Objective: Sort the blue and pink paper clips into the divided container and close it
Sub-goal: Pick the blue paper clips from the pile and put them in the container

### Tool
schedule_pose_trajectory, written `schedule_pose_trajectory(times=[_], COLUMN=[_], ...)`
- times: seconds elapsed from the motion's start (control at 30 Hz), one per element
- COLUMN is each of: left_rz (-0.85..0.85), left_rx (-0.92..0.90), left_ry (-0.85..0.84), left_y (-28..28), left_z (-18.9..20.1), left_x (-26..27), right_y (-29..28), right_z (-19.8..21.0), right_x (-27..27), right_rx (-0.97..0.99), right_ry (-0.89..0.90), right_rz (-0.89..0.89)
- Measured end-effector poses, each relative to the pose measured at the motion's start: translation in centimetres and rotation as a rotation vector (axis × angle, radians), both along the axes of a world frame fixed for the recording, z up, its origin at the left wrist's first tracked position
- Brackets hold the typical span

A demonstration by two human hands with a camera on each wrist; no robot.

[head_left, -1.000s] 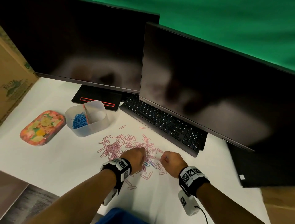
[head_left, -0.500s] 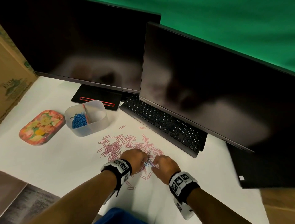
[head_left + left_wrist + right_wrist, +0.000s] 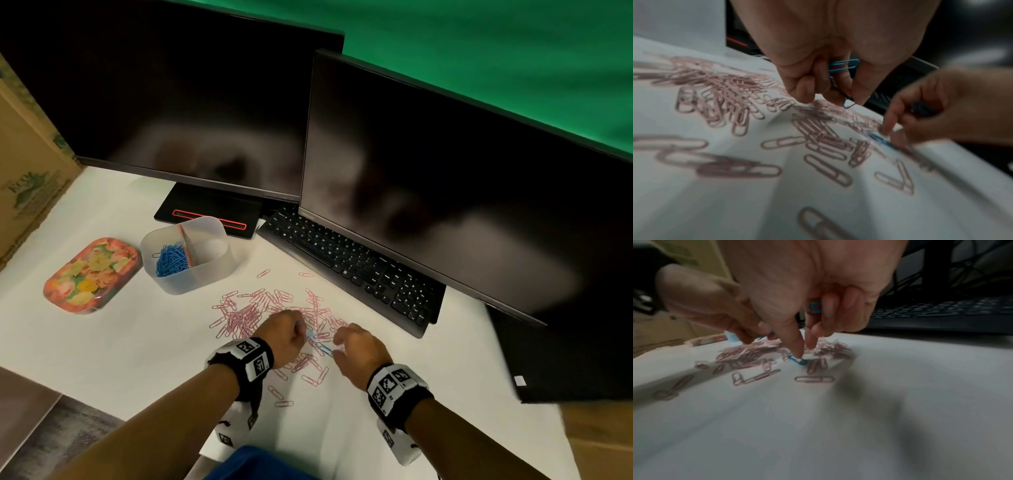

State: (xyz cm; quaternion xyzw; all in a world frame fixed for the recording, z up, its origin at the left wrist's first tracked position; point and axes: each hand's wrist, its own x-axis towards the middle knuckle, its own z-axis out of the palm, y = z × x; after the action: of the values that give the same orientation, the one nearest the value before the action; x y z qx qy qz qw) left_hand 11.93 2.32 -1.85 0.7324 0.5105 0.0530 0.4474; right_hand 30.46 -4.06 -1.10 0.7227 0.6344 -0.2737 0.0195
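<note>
Pink paper clips (image 3: 253,310) lie scattered on the white table in front of me. My left hand (image 3: 286,334) hovers over the pile and holds blue clips (image 3: 842,66) in its curled fingers. My right hand (image 3: 356,349) keeps a blue clip (image 3: 815,306) tucked under its curled fingers, while its thumb and forefinger reach down onto another blue clip (image 3: 797,361) on the table. The clear divided container (image 3: 188,253) stands open at the left, with blue clips (image 3: 171,262) in its left half. Its flowered lid (image 3: 92,274) lies beside it.
Two dark monitors (image 3: 445,192) and a black keyboard (image 3: 349,263) stand right behind the clips. A cardboard box (image 3: 24,164) is at the far left. The table's front edge is near my forearms.
My right hand has slid left to the pile's middle, and its fingertips have come down on a blue clip. The left hand has stayed over the pile.
</note>
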Motion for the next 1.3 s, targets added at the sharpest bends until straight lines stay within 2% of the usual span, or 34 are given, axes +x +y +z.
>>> schedule_pose_trajectory(times=[0.07,0.4,0.5,0.6,0.73,0.83,0.9,1.0,1.13,1.3], left_rz=[0.116,0.498,0.696,0.820,0.936,0.972,1.051,1.156,1.117,1.029], left_rx=[-0.061,-0.289,-0.460,-0.555,-0.592,-0.518,-0.462,-0.425,-0.434,-0.278], left_ry=[-0.065,-0.360,-0.574,-0.794,-0.954,-0.864,-0.745,-0.608,-0.499,-0.382], left_y=[0.0,1.1,1.8,2.6,4.7,7.0,8.9,11.0,12.5,13.3], left_z=[0.3,1.0,2.4,4.8,7.6,9.0,9.2,8.9,8.7,9.0], left_x=[0.0,-2.7,-4.6,-7.6,-12.0,-14.6,-15.7,-17.0,-18.0,-18.6], right_y=[0.1,1.7,1.6,2.9,7.6,11.4,13.6,17.0,20.6,22.2], right_z=[-0.2,0.0,0.3,1.4,4.5,6.5,7.4,8.1,9.0,10.4], right_x=[-1.0,-2.3,-2.1,-2.8,-7.2,-12.4,-16.1,-20.7,-24.6,-25.4], right_rx=[-0.040,-0.130,-0.110,-0.044,-0.165,-0.214,-0.205,-0.192,-0.193,-0.115], right_ry=[-0.023,-0.017,0.098,0.256,0.570,0.670,0.619,0.518,0.318,0.252], right_rz=[0.052,-0.011,-0.058,-0.119,-0.183,-0.101,0.013,0.070,0.199,0.251])
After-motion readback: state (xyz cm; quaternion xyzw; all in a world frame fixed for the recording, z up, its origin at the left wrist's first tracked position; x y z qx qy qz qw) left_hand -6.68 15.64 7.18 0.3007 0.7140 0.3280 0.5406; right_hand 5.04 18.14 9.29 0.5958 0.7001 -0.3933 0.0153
